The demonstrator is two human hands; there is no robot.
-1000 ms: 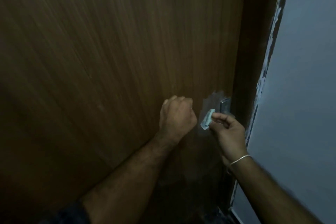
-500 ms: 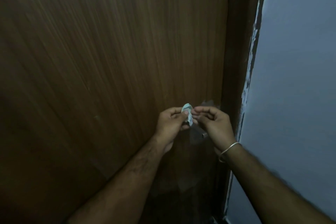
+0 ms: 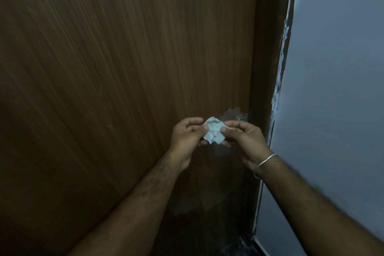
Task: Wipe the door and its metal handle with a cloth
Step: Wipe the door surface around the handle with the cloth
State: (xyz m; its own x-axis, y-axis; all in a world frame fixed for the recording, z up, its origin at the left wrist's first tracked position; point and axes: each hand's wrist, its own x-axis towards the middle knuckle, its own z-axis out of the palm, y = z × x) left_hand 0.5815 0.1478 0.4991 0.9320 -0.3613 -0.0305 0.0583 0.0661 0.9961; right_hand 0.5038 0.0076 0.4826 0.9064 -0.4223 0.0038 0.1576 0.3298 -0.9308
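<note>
both hands hold the small pale cloth (image 3: 214, 132) just in front of the wooden door (image 3: 124, 68), the left hand (image 3: 188, 136) and right hand (image 3: 242, 137) each pinching an edge, likely spreading it for a fresh face before wiping the half-hidden metal handle (image 3: 239, 116).

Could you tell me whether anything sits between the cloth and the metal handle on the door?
Only the right hand partly does: it and the left hand pinch the crumpled cloth just in front of the metal handle at the door edge.
</note>
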